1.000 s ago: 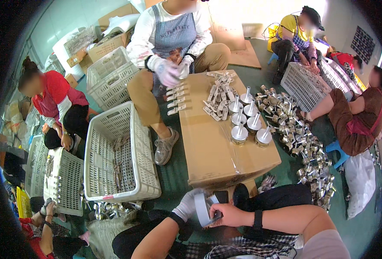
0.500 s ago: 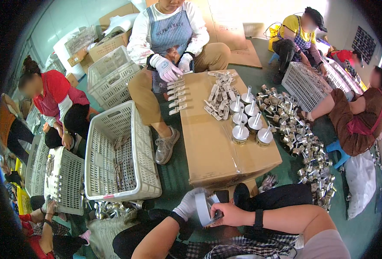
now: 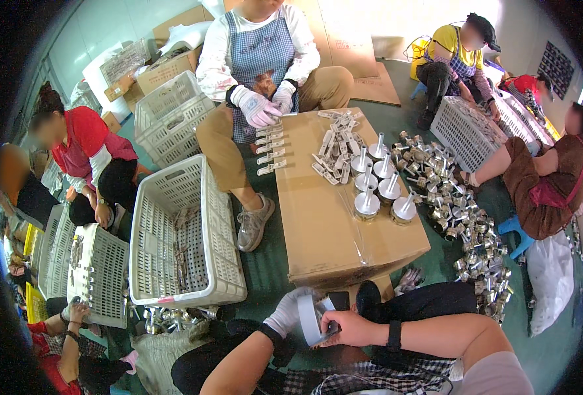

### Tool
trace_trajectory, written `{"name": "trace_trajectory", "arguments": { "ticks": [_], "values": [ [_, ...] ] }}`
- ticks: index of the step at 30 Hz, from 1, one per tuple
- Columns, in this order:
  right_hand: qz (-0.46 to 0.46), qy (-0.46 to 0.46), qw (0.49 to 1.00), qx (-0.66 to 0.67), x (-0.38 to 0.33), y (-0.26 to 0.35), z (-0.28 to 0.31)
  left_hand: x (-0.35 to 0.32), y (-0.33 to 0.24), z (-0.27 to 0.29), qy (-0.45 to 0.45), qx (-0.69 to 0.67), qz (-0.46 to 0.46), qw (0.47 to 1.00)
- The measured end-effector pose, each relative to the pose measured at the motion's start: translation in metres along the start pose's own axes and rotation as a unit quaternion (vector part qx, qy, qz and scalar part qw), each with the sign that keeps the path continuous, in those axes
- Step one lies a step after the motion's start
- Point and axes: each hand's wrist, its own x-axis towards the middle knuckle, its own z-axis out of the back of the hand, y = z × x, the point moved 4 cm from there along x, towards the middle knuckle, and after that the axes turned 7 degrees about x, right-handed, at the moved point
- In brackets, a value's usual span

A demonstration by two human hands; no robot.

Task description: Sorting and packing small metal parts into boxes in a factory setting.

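In front of my lap I hold a round, pale grey ring-like piece (image 3: 308, 320); its exact kind cannot be made out. My left hand (image 3: 283, 316), in a white glove, is closed around its left side. My bare right hand (image 3: 352, 328) grips the right rim, with the fingertips bent inside and partly hidden. Just beyond my hands stands a cardboard box (image 3: 324, 247). On it are several silver round metal parts with upright spouts (image 3: 368, 203) and a pile of pale clip-like pieces (image 3: 336, 141). More clips (image 3: 271, 150) lie in a row along its left edge.
A white plastic crate (image 3: 202, 294) with some metal pieces stands left of the box. Metal spouted parts (image 3: 466, 230) lie heaped on the floor to the right. Across the box sits a co-worker (image 3: 260, 59) in gloves; other people work on both sides around crates.
My hands and the grey piece stay almost still. Across the box, the co-worker's gloved hands shift slightly. At the far left a person in orange leans more into view.
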Motion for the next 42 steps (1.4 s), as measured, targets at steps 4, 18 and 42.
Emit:
{"name": "trace_trajectory", "arguments": {
  "ticks": [4, 18, 42],
  "values": [
    [-0.004, 0.006, 1.0, 0.001, -0.001, -0.001, -0.002, -0.003, 0.0, 0.0, 0.003, -0.09, 0.047, 0.995],
    [0.015, -0.005, 1.0, -0.019, -0.001, 0.005, -0.001, 0.0, 0.003, 0.008, 0.041, -0.006, -0.03, 0.999],
    [0.008, -0.02, 1.0, 0.017, 0.001, 0.011, 0.004, -0.012, -0.023, -0.014, 0.016, 0.091, -0.083, 0.992]
  ]
}}
